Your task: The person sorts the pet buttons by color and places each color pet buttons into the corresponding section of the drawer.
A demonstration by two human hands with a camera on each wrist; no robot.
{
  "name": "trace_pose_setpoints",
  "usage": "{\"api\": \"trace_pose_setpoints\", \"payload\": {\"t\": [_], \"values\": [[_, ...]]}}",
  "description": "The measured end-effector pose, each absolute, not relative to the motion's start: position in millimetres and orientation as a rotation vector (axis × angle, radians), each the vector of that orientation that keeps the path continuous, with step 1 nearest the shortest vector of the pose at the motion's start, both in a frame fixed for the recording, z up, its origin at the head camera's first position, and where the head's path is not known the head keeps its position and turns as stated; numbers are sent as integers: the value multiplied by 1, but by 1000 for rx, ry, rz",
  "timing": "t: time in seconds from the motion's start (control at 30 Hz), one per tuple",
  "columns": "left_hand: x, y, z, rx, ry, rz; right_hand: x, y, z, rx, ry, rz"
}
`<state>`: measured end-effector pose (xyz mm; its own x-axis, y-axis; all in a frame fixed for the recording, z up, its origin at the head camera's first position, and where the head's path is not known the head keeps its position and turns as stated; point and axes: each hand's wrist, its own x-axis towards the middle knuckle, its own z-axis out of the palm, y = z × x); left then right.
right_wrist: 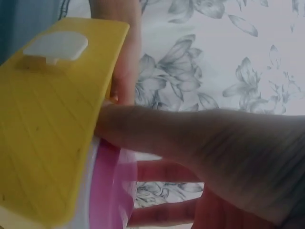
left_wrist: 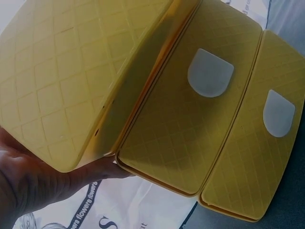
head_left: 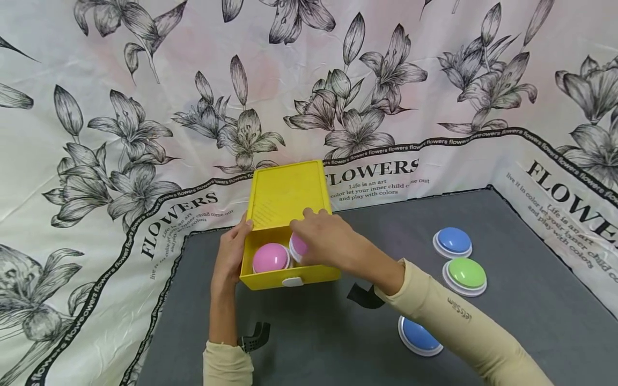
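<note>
A yellow drawer box (head_left: pixel 289 195) stands towards the back of the table, its top drawer (head_left: pixel 316 274) pulled out. One pink dome-shaped push button (head_left: pixel 270 258) with a white base sits in the drawer's left part. My left hand (head_left: pixel 230 249) holds the drawer's left side, thumb near the back corner. In the drawer's right part, my right hand (head_left: pixel 323 238) grips a second pink push button (right_wrist: pixel 109 191), partly hidden by that hand. The right wrist view shows thumb and fingers on either side of its dome, close behind the drawer front (right_wrist: pixel 47 119).
A blue push button (head_left: pixel 454 240) and a green one (head_left: pixel 466 273) lie on the dark table at right. Another blue button (head_left: pixel 420 338) is nearer, partly under the right sleeve. Two lower drawers with white tabs (left_wrist: pixel 209 74) are shut. Flowered cloth (head_left: pixel 145 134) hangs behind.
</note>
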<state>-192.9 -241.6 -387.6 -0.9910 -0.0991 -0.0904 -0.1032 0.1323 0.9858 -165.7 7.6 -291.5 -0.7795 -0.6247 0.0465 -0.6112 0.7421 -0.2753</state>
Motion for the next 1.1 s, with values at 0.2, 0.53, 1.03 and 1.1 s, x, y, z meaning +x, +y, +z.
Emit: {"api": "trace_pose_setpoints", "payload": {"t": [0.2, 0.53, 1.03, 1.1], "values": [[-194, -240, -390, -180, 2340, 2069, -165, 2, -296, -993, 2913, -364], [-196, -239, -390, -198, 2322, 2072, -167, -6, -313, -1045, 2945, -235], [-194, -241, -389, -209, 2363, 2054, -121, 14, -367, -1340, 3352, -1486], [-194, -242, -389, -224, 2374, 2050, -108, 8, -389, -1337, 3354, -1664]]}}
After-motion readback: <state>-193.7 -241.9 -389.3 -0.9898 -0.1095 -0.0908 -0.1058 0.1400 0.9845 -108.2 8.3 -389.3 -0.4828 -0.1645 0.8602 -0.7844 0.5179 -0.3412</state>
